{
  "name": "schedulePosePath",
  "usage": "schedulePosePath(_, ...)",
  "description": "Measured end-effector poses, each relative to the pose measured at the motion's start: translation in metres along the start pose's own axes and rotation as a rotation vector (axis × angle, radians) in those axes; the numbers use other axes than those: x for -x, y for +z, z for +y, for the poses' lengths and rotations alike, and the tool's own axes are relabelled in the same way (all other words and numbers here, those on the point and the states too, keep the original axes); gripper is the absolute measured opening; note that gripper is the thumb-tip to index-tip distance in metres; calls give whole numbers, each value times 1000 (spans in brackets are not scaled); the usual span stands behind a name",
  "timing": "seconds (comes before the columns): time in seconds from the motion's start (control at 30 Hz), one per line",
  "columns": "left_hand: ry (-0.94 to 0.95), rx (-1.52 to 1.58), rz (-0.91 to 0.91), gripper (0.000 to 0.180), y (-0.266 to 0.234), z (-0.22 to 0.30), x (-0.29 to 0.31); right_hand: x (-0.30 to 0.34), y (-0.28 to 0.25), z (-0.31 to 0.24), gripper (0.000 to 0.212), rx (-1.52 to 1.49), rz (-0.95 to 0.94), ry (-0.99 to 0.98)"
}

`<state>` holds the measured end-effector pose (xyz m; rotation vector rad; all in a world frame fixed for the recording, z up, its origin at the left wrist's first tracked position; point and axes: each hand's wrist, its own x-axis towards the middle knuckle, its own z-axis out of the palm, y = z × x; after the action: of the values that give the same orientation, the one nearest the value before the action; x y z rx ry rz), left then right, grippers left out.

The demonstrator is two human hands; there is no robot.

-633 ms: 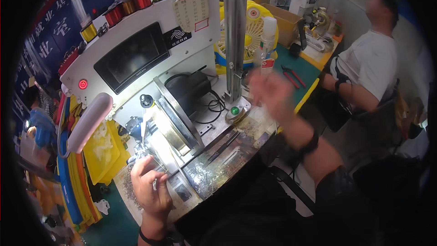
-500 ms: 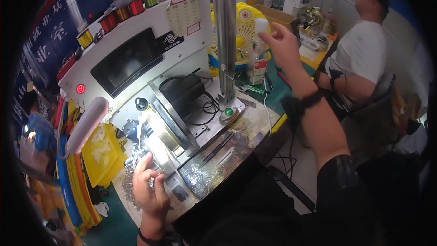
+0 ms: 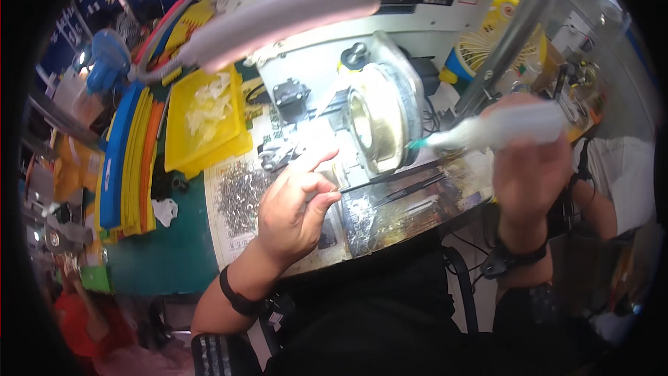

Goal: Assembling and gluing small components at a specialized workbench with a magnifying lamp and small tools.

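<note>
My right hand (image 3: pixel 525 181) is wrapped round a white squeeze bottle (image 3: pixel 487 129), tilted nearly flat, its green nozzle tip pointing left toward the metal wheel (image 3: pixel 379 118). Both hand and bottle are smeared by motion. In front of the wheel my left hand (image 3: pixel 289 212) pinches thumb against forefinger, the index fingertip region lit by the lamp. What lies in the pinch is too small to make out. A pair of dark tweezers (image 3: pixel 410 189) rests on the stained bench plate between the hands. Beyond the left fingers stands a small clamp-like fixture (image 3: pixel 278 155).
A lit lamp (image 3: pixel 292 14) arches over the work. At left are a yellow tray (image 3: pixel 209 125) with white scraps, blue and orange bins (image 3: pixel 115 174), and a heap of small metal bits (image 3: pixel 240 198). A metal post (image 3: pixel 515 35) and yellow fan (image 3: pixel 497 45) stand at right.
My right hand has come down from the bottle area by the fan and now holds the white bottle tipped over. The view has swung left; my left hand remains in a pinch.
</note>
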<state>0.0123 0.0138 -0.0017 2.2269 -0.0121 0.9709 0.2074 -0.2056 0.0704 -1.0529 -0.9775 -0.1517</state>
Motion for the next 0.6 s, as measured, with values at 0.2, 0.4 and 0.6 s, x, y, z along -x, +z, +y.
schedulePosePath(0.2, 28, 35, 2, 10, -2, -3, -1, 6, 41, 7, 34, 142, -386, 6)
schedulePosePath(0.4, 20, 59, -13, 11, -4, -2, -1, 7, 49, 7, 31, 100, -392, 82)
schedulePosePath(0.6, 41, 46, -7, 11, -5, -1, -2, 5, 49, 3, 32, 125, -421, 95)
